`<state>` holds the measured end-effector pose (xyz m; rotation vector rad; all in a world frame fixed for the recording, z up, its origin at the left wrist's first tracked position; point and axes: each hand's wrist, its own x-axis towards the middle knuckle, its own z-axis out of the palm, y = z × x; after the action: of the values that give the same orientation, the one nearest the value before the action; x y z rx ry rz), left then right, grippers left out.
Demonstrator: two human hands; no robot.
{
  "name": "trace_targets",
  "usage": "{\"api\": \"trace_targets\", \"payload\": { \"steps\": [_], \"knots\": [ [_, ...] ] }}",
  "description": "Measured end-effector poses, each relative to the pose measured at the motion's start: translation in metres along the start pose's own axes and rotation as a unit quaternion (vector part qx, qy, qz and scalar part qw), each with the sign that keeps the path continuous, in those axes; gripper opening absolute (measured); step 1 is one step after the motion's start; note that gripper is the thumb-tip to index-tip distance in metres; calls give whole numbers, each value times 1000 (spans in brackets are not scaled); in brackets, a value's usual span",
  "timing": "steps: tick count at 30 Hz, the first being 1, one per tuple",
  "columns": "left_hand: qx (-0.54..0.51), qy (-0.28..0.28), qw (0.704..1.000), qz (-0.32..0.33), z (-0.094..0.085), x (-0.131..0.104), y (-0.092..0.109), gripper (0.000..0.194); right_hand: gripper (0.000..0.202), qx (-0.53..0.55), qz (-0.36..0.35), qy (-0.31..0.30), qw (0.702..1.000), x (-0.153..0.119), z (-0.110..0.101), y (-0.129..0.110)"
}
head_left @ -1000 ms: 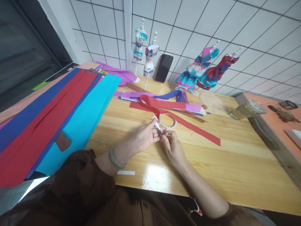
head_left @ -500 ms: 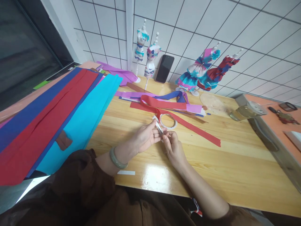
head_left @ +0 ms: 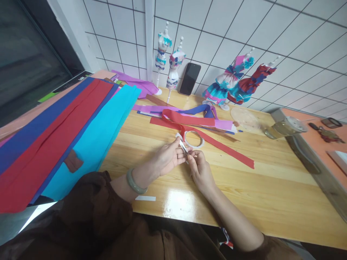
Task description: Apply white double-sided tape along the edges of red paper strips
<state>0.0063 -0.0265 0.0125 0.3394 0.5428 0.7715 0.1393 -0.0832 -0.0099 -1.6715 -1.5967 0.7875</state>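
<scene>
Between my two hands is a narrow white strip [head_left: 182, 145], with a thin dark line along its lower part that I cannot make out. My left hand [head_left: 165, 159] pinches its upper end under the thumb, palm turned up and the other fingers stretched out below. At the lower end, my right hand [head_left: 201, 171] has thumb and index finger pressed together on the strip. Just beyond the fingertips lies a white tape roll [head_left: 201, 145], flat on the table. A long red crepe paper strip [head_left: 233, 152] runs behind and to the right of it.
Left lies a stack of coloured paper sheets [head_left: 108, 122]. Behind my hands are several purple, blue and red strips [head_left: 192, 118]. Small dressed mannequins [head_left: 173, 68] and a phone [head_left: 190, 79] stand by the wall. A cup [head_left: 284, 128] is right; a white piece [head_left: 145, 198] lies near the front edge.
</scene>
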Motion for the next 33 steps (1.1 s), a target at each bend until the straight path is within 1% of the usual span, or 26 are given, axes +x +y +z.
{"api": "trace_targets", "payload": {
  "steps": [10, 16, 22, 28, 33],
  "knots": [
    [7, -2, 1000, -3, -1, 0, -1, 23, 15, 15, 5, -7, 1000, 1, -1, 0],
    [6, -3, 1000, -2, 0, -1, -1, 24, 15, 11, 6, 2, 1000, 0, -1, -1],
    [6, -17, 1000, -3, 0, -1, -1, 27, 14, 23, 16, 6, 1000, 1, 0, -2],
    [10, -12, 1000, -13, 2, -1, -1, 30, 15, 32, 18, 9, 999, 1, 1, -1],
    [9, -16, 1000, -17, 1, -1, -1, 32, 16, 38, 15, 13, 999, 2, 1, -1]
  ]
}}
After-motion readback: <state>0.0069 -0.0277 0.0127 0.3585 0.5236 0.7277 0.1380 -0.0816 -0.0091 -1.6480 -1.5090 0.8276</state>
